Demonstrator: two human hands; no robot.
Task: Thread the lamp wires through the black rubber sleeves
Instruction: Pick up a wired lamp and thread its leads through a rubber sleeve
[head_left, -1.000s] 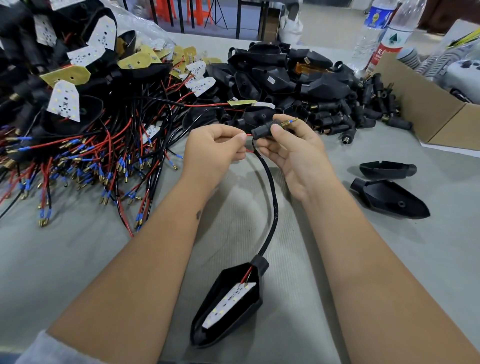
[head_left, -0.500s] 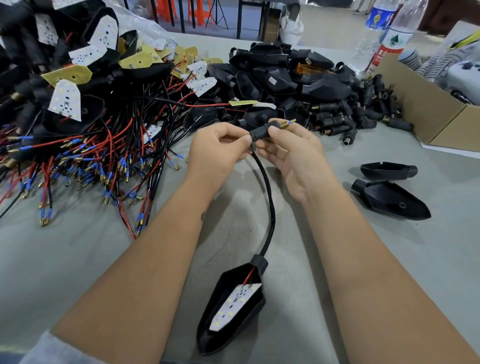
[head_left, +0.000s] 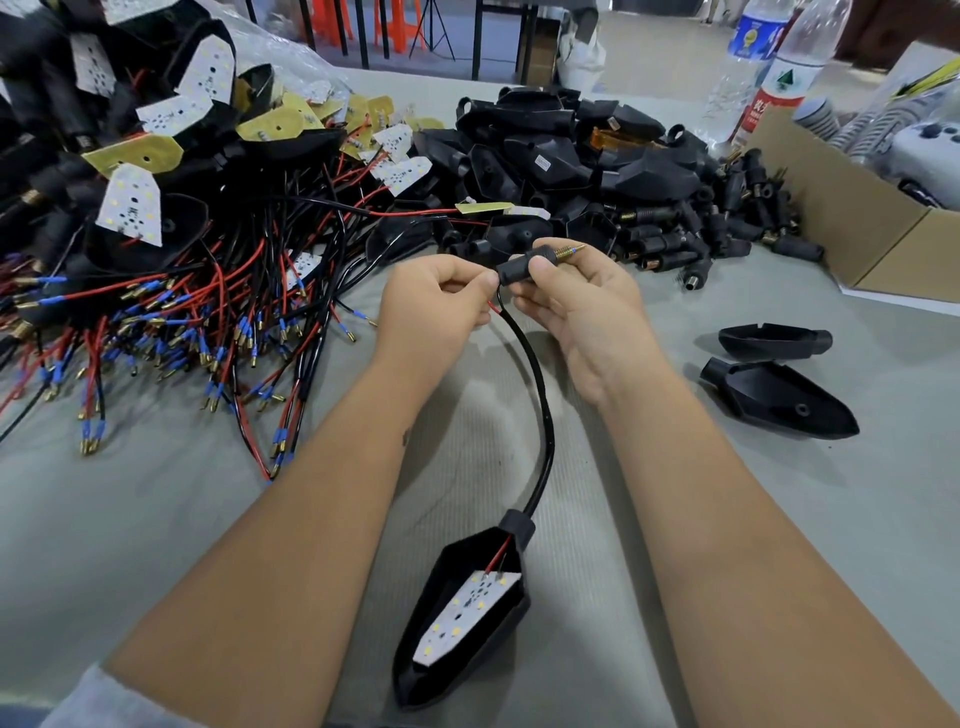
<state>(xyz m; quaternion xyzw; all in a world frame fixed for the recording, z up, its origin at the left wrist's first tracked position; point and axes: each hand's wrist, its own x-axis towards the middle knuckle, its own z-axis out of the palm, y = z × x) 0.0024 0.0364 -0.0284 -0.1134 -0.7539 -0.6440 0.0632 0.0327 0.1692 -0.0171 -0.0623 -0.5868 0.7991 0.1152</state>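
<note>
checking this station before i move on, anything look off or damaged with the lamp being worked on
Nothing stands out. The wires run from the lamp housing through the black rubber sleeve, brass tip poking out. The left hand pinches the wires, the right hand the sleeve. The LED board sits slightly tilted, not visibly damaged.

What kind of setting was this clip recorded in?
Most likely a small lamp-assembly workbench in a workshop. A heap of red and black wires with blue-sleeved brass terminals, a pile of black plastic lamp housings and a brown cardboard box crowd the grey table.
</note>
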